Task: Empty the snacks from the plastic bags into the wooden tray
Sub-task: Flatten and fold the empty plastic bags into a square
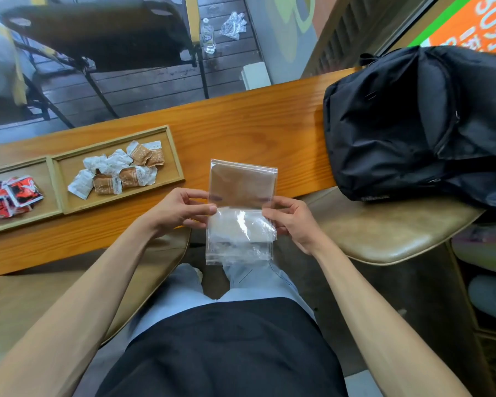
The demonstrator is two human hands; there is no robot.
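At the far left, on the long orange-brown wooden counter [255, 121], lies the shallow light wooden tray with a divider [50, 179]; its left compartment holds a heap of small red, black and white snack packets [9, 196], and its right compartment holds a loose pile of small brown and white snack packets [118, 173]. Just right of the tray, above the counter's near edge, the left hand [181, 207] grips the left edge of the clear empty plastic bags [241, 210], a flat stack with zip strips at the top: the thumb lies across the front face and the fingers are curled close together behind, pinching the plastic between them. The stack hangs upright, its upper half in front of the counter and its lower half over the person's knees in pale blue trousers [255, 279]. Nothing shows inside the bags. The right hand [291, 222] pinches the right edge at about mid-height, thumb and forefinger closed on the plastic, the other fingers folded loosely behind. Further right, a black fabric backpack [418, 124] rests on the counter's end and on a tan cushioned chair seat [384, 233].
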